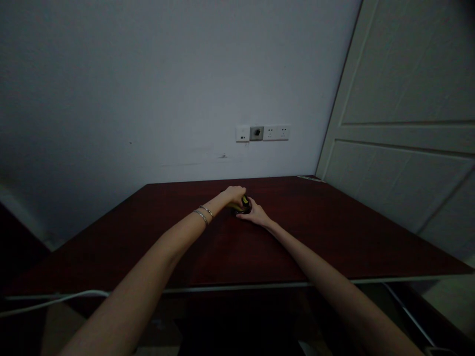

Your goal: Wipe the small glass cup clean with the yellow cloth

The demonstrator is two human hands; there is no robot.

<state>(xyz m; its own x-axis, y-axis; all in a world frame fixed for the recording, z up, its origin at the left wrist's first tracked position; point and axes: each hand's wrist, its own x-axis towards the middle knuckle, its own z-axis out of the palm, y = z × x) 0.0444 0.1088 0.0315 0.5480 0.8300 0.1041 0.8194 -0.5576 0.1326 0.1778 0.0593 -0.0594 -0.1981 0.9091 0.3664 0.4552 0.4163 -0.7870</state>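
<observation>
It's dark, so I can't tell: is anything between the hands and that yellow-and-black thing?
Nothing visible: the left hand lies over the yellow-and-black thing, and the right hand curls at its side.

Room L of L hand (234,194) & R of R hand (257,214), over tabletop (304,222); also above grip. Wall (166,89) blocks beyond grip, door (401,99) far R. Forearms (185,242) obstruct near side, gap btwn.
</observation>
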